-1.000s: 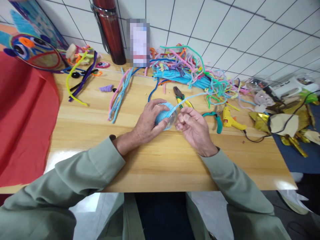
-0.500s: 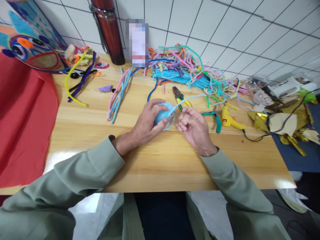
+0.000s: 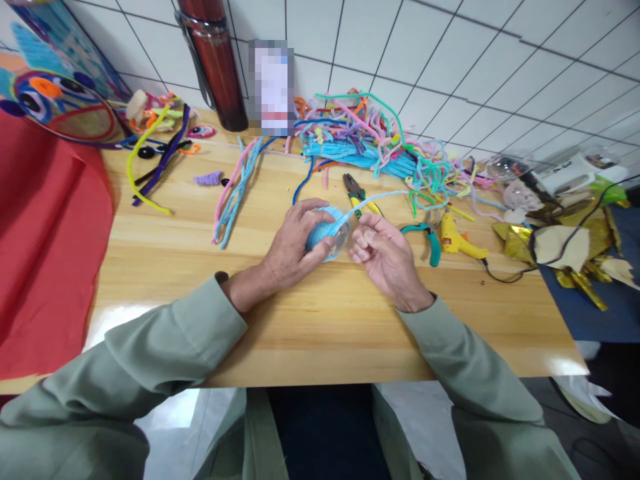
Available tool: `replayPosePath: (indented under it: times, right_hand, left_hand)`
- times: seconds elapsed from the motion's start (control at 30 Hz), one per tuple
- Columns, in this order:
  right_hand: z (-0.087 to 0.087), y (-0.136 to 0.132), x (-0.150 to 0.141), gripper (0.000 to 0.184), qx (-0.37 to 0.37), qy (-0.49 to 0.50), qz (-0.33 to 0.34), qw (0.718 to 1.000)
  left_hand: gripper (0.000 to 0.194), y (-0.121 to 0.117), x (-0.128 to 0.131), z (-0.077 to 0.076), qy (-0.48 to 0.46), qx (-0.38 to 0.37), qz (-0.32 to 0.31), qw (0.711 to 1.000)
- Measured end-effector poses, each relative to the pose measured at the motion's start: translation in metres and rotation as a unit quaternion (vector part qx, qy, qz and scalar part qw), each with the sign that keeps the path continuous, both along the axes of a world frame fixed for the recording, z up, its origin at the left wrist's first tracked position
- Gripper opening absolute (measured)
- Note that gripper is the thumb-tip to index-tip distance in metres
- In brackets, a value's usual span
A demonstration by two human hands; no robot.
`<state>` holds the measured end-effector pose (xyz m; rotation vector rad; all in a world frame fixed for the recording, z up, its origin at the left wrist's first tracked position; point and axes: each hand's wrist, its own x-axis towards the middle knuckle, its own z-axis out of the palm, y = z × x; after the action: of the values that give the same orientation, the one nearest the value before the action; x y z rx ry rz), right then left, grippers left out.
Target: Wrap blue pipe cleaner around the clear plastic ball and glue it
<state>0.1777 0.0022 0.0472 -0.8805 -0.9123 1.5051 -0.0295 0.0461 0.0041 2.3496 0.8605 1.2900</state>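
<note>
My left hand (image 3: 295, 243) is wrapped over a clear plastic ball (image 3: 341, 244), fingers on top and thumb in front. Light blue pipe cleaner (image 3: 321, 229) is wound around much of the ball, leaving its right side bare. One loose length of the pipe cleaner (image 3: 375, 198) runs up and to the right, passing just above my right hand (image 3: 387, 257). That hand is closed beside the ball, fingers curled in and thumb pressed on them. Whatever lies inside its fingers, if anything, is hidden. Behind the ball lie yellow-and-green pliers (image 3: 356, 193).
Teal-handled cutters (image 3: 431, 241) and a corded yellow glue gun (image 3: 457, 239) lie right of my hands. A heap of pipe cleaners (image 3: 365, 140) lines the wall. Further left are a loose bundle (image 3: 237, 193), a red thermos (image 3: 215, 73), a blurred phone (image 3: 273, 87) and red cloth (image 3: 47, 253).
Both hands keep nearly the same pose around the ball and pipe cleaner. The whole view has shifted very slightly.
</note>
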Motion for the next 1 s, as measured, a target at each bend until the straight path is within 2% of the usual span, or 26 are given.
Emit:
replayPosePath:
  times: [0.13, 0.37, 0.57, 0.67, 0.77, 0.83, 0.93, 1.0]
  right_hand:
    - [0.003, -0.001, -0.001, 0.021, 0.002, 0.020, 0.005, 1.000]
    - [0.001, -0.002, 0.001, 0.037, 0.002, 0.000, 0.004, 1.000]
    - [-0.001, -0.002, 0.003, 0.037, 0.023, -0.009, 0.013, 1.000]
    - [-0.005, -0.002, 0.002, 0.035, 0.043, -0.033, -0.003, 0.999]
    - [-0.011, -0.002, 0.002, 0.031, 0.087, -0.110, -0.038, 0.989]
    - [-0.014, -0.004, 0.002, 0.026, 0.148, -0.209, -0.080, 0.963]
    - [-0.013, -0.008, 0.003, 0.021, 0.268, -0.369, -0.122, 0.881]
    - [-0.011, -0.010, 0.003, 0.023, 0.324, -0.432, -0.111, 0.834]
  left_hand:
    - [0.029, 0.000, 0.000, 0.000, -0.003, 0.000, -0.004, 1.000]
    - [0.028, -0.001, 0.000, 0.001, -0.009, 0.004, -0.010, 1.000]
    - [0.028, 0.000, 0.000, 0.001, 0.003, 0.006, 0.001, 1.000]
    - [0.027, 0.000, 0.001, 0.001, 0.004, 0.013, 0.003, 1.000]
    - [0.028, -0.001, 0.000, 0.002, 0.003, 0.007, -0.002, 1.000]
    - [0.029, -0.001, 0.000, 0.003, 0.006, -0.006, -0.006, 1.000]
    - [0.030, -0.001, 0.000, 0.003, 0.000, -0.007, -0.014, 1.000]
    - [0.029, -0.001, 0.000, 0.002, -0.008, 0.004, -0.016, 1.000]
